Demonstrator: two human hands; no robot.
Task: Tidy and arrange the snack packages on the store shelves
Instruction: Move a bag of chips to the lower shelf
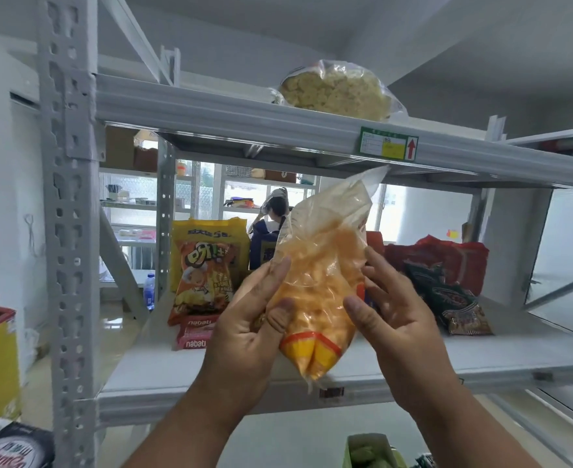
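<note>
Two hands, one clear bag between them, centre of frame. Left hand [244, 319] grips the clear snack bag [322, 285] on its left edge, thumb curled over the front, fingers wrapped behind. Right hand [393, 315] lies against the bag's right edge, fingers fairly straight, thumb pressed to the front; no wrap visible. Bag is held upright in front of the middle shelf [481, 356], not resting on it; contents are pale orange puffed pieces, yellow and red band at the bottom, empty twisted top reaching toward the beam above.

On the middle shelf, left of the bag: one orange chip bag [200, 278] standing, one yellow pack [210, 231] behind it, two pink Nabati wafer packs [194, 332] lying flat in front. Right of centre: one dark patterned packet [447, 298], red packages [447, 255] behind it, number unclear.

Upper shelf [244, 109]: one clear bag of pale yellow snacks [339, 89], upper centre. Green shelf label [389, 143] on the beam below it.
</note>
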